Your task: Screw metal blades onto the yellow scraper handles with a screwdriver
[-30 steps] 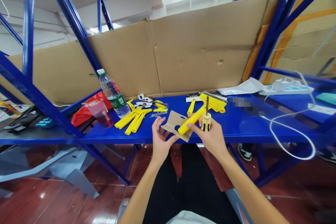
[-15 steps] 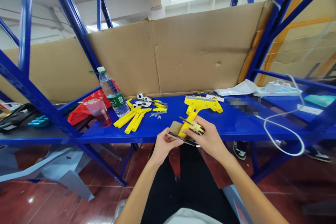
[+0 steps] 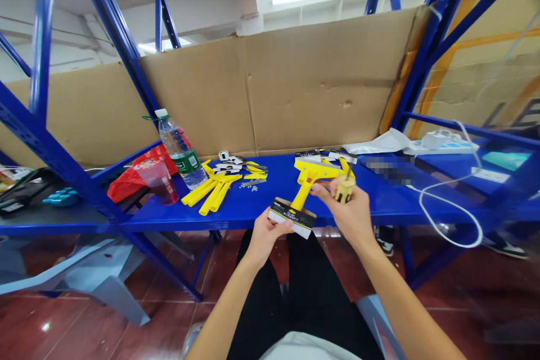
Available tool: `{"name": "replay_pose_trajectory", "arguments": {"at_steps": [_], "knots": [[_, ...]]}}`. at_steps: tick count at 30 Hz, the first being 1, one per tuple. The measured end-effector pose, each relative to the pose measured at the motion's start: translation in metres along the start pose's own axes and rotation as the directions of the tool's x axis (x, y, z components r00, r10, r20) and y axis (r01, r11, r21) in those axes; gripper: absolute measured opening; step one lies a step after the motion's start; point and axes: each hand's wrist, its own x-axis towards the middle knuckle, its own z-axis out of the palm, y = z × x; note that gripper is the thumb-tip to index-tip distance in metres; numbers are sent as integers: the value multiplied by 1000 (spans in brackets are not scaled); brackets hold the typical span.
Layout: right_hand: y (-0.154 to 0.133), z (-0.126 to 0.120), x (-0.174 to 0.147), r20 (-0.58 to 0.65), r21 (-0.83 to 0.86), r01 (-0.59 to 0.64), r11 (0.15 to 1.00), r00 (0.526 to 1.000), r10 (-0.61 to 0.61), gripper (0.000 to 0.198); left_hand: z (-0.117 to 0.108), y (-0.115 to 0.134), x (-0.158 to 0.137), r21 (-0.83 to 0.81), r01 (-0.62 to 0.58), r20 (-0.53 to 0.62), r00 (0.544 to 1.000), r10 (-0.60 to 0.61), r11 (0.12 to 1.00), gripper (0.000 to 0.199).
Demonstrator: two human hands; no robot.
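My left hand is closed on the edge of a black and white printed card, held over the table's front edge. A yellow scraper rises from that card: its handle end meets the card and its wide head points away from me. How the two join is hidden. My right hand is wrapped round a screwdriver with a pale yellow and black handle, its shaft pointing up. The right fingers are just beside the scraper's handle; I cannot tell whether they touch it.
On the blue table lie several yellow handles, white and black parts and small screws. A water bottle and red cup stand left. A white cable hangs at right, and cardboard walls the back.
My right hand has moved right, off the scraper's handle, and the screwdriver has turned from pointing left to pointing up. The card has tilted so that its printed face shows.
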Motion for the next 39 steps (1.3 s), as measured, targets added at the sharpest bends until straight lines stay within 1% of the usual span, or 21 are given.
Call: {"name": "replay_pose_trajectory", "arguments": {"at_steps": [2,3,5,9,14,16,20,24,26,29,31,33,36,38,39], "knots": [[3,-6,6,-126,133,16,991,992,1,58,-2,-1,1,0,10,5,1000,-10,1000,59],[4,-9,9,-159,168,35,985,987,-8,58,-3,-2,1,1,8,8,1000,-8,1000,59],[7,-15,14,-182,176,59,983,983,-26,58,-4,-3,1,11,0,8,1000,0,1000,57],[9,-23,18,-190,149,69,987,981,-40,59,0,0,-2,55,12,22,1000,-13,998,55],[6,-23,18,-184,155,51,987,983,-22,61,3,7,-7,100,31,27,999,-33,994,58],[4,-24,18,-157,172,23,985,988,4,61,0,7,-7,122,30,32,999,-34,992,56],[0,-27,18,-74,183,-23,983,997,37,62,-7,7,-7,143,27,45,998,-34,989,46],[-1,-30,19,-68,177,-19,984,997,32,61,-7,11,-8,129,27,56,998,-34,991,43],[-1,-30,19,-79,179,-8,984,997,23,61,-3,11,-8,87,27,28,999,-29,996,46],[-1,-31,20,-112,210,20,977,994,4,64,4,8,-8,-1,15,-49,999,-15,1000,51],[-1,-32,20,-130,227,27,974,992,3,66,6,7,-8,-1,1,-76,997,-1,1000,52],[-2,-32,20,-142,233,23,972,990,10,67,6,7,-7,76,11,-54,999,-7,997,53],[-2,-32,20,-139,240,4,971,990,30,67,3,12,-9,205,74,78,993,-91,976,55],[-1,-31,21,-109,240,-33,970,992,61,67,3,15,-11,210,88,148,982,-120,974,55],[1,-31,21,-90,240,-57,969,993,81,67,4,16,-12,189,78,152,982,-108,979,54]]}}
